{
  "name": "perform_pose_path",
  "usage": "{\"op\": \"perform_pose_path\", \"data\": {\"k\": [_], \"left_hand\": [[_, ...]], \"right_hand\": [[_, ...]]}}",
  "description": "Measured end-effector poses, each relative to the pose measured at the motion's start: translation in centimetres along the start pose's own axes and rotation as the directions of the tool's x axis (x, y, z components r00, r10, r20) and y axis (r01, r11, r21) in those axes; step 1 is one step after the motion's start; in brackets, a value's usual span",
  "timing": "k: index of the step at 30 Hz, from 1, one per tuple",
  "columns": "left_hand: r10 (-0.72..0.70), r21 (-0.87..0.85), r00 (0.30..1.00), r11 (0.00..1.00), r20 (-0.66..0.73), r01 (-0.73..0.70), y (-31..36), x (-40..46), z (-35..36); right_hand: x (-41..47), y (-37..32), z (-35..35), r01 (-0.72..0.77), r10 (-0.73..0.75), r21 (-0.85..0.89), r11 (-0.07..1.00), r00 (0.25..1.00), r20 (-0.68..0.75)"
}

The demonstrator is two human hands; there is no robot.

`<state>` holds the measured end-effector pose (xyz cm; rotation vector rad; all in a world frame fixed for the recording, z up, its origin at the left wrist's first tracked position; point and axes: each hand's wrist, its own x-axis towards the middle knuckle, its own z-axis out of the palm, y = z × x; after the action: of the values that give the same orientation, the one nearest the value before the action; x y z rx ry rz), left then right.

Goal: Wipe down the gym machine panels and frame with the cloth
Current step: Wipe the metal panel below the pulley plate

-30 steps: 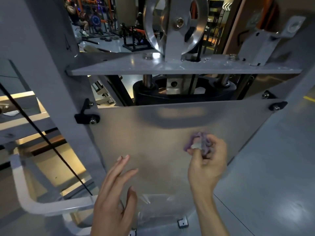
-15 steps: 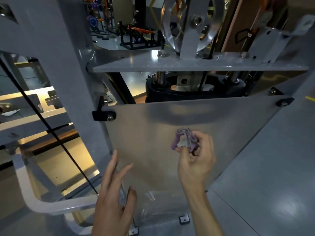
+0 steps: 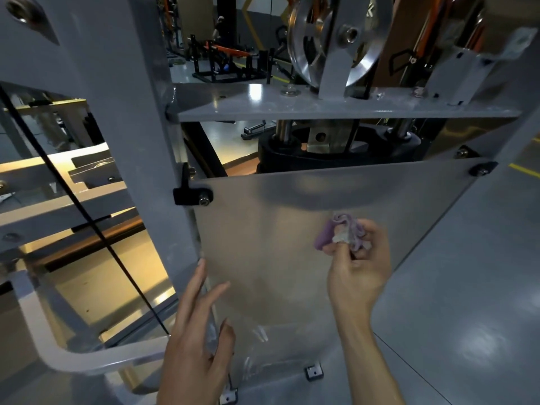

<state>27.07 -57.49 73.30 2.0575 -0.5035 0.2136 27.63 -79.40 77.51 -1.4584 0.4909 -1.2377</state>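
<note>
A frosted translucent panel (image 3: 277,235) is bolted to the grey gym machine frame (image 3: 140,118) in the middle of the view. My right hand (image 3: 358,268) grips a bunched purple and white cloth (image 3: 342,233) and holds it against the panel's right half. My left hand (image 3: 195,334) is held up with straight, spread fingers by the panel's lower left edge, its fingertips near the upright post. I cannot tell whether it touches the panel.
A grey shelf plate (image 3: 321,103) carries a silver pulley wheel (image 3: 336,39) above the panel. The black weight stack (image 3: 336,150) sits behind the panel's top edge. A black cable (image 3: 87,217) runs diagonally at the left. Grey floor (image 3: 467,302) lies to the right.
The view has shifted so the machine sits further right. My right hand with the cloth has stayed on the panel's right half, and my left hand has risen slightly along the panel's left edge.
</note>
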Motion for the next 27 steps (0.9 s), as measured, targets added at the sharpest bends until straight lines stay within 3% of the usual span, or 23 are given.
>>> {"op": "perform_pose_path", "data": {"k": [3,8,14,20,24,27], "left_hand": [[-0.002,-0.013,1.000,1.000,0.017,0.002,-0.4,0.0,-0.3],[0.024,-0.004,0.999,1.000,0.049,-0.024,-0.9,0.1,-0.5],[0.045,-0.023,0.997,0.999,0.070,-0.043,-1.4,0.0,-0.8],[0.076,-0.034,0.991,0.997,0.109,-0.073,-1.6,0.1,-1.0],[0.073,-0.057,0.989,0.996,0.130,-0.066,-1.8,0.1,-1.5],[0.088,-0.067,0.987,0.995,0.136,-0.080,-1.8,0.2,-1.8]], "right_hand": [[-0.1,0.0,0.6,0.008,-0.008,-0.017,1.000,0.998,-0.056],[-3.3,0.3,2.6,0.126,-0.110,-0.110,0.986,0.984,0.143],[-1.8,-0.4,2.2,0.022,-0.023,-0.025,0.999,0.998,-0.054],[-5.6,-0.2,4.6,0.171,-0.148,-0.106,0.980,0.970,0.194],[-3.5,-0.6,3.4,0.000,0.000,0.020,1.000,1.000,-0.001],[-4.6,-0.9,4.6,0.019,-0.019,-0.015,1.000,1.000,0.010]]}}
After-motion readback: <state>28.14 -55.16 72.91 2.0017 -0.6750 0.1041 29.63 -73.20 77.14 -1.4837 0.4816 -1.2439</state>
